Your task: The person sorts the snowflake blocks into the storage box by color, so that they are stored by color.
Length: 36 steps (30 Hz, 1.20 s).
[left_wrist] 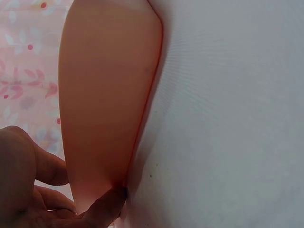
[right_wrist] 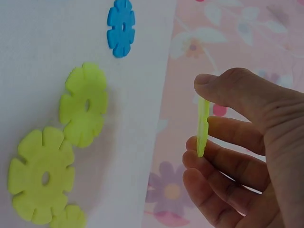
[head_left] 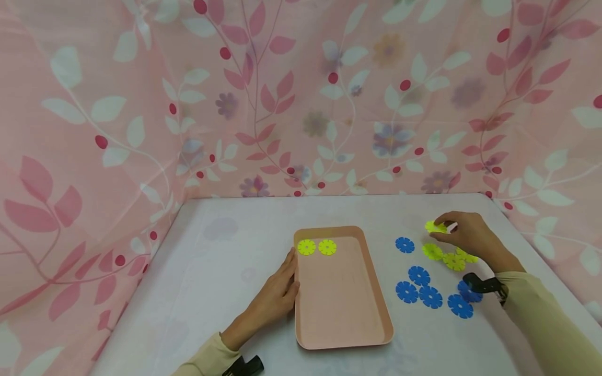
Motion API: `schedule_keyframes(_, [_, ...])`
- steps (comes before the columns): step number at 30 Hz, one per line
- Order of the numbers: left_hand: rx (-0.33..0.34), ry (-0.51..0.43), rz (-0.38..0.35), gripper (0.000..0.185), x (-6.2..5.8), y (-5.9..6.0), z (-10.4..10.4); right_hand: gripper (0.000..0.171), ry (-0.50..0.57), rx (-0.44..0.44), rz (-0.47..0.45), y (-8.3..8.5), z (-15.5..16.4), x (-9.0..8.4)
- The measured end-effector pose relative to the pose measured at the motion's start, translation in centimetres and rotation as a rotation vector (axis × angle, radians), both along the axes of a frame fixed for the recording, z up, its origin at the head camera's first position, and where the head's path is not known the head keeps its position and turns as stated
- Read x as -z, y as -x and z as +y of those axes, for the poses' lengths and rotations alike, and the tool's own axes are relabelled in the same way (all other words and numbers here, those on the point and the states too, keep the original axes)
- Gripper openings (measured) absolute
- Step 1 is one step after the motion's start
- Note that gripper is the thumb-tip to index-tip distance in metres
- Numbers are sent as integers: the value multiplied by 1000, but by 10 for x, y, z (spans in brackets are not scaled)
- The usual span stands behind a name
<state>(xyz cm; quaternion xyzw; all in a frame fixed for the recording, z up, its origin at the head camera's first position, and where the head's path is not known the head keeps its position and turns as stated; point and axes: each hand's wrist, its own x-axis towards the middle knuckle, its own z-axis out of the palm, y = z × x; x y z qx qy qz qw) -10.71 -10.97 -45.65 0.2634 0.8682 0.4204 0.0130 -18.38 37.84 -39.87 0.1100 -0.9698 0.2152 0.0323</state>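
Right hand grip pinches a yellow disc, right of the pink tray. Left hand lies released, fingers straight against the tray's left rim.

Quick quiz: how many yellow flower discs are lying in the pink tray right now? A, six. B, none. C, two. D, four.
C: two yellow flower discs lie side by side at the far end of the pink tray, while the right hand pinches another yellow disc over the table and the left hand rests against the tray's left edge.
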Motion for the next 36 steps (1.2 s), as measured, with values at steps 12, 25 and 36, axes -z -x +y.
schedule_keyframes(12, [-10,-10,4,65,-2,1,-3,37,47,-43,63,-3,-26,-12])
schedule_keyframes(25, [-9,-10,-8,65,-1,-2,-3,35,52,-82,129,-7,-43,-16])
schedule_keyframes(36, [-1,-34,-4,65,2,0,-1,32,68,-161,193,-5,-57,-21])
